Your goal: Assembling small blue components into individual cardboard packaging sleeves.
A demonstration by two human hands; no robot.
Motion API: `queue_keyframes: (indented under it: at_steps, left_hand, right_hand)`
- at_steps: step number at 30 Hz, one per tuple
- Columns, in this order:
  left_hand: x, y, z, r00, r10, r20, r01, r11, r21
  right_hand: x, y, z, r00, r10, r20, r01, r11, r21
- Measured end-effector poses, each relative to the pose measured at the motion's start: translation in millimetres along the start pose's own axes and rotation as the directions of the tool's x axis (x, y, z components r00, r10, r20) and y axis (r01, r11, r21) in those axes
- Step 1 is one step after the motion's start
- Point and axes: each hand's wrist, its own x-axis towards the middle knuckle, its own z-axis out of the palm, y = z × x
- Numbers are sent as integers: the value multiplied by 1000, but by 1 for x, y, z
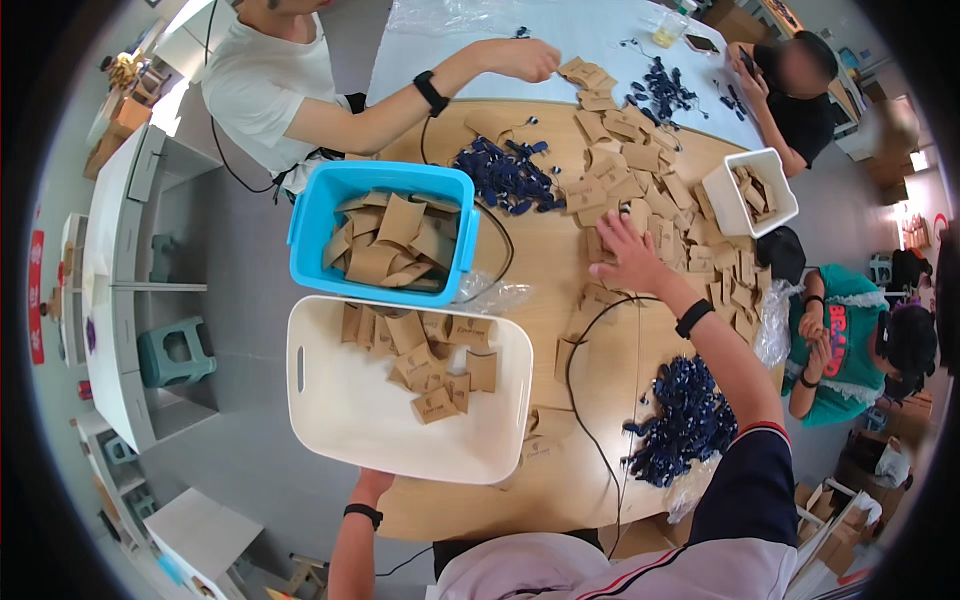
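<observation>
My right hand (pixel 632 258) reaches across the table with fingers spread over a heap of small brown cardboard pillow boxes (pixel 620 180), touching those at its near left side. My left hand (pixel 376 482) is at the near wall of a white plastic tub (pixel 340 430). That tub hides its fingers, so its grip does not show. Inside the tub, several pillow boxes lie toward the far and right sides. Just beyond it stands a blue tub (pixel 300 235) filled with similar boxes. A few loose boxes (pixel 572 358) lie between the white tub and a black cable (pixel 590 400).
Dark blue bundled cords (pixel 685 420) are piled by my right forearm; another blue pile (pixel 510 175) lies farther off. A small white bin (pixel 735 210) holds boxes at the right. A co-worker's arm (pixel 390 120) reaches in from the far left. Other people sit on the right.
</observation>
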Motion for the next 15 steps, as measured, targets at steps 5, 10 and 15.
queue_keyframes:
  at_steps: [5, 10, 15]
  left_hand:
    - [-93, -97, 56, 938, -225, -264, 242, 970, 35]
    - [-65, -58, 42, 943, -230, -241, 283, 934, 216]
    - [-63, -98, 48, 949, -207, -236, 229, 971, 70]
  right_hand:
    - [-24, -74, 0, 983, -130, 133, 138, 989, -51]
    - [-150, -104, -108, 937, -261, 233, 269, 963, -5]
    - [-278, -174, -176, 849, -353, 393, 311, 935, 169]
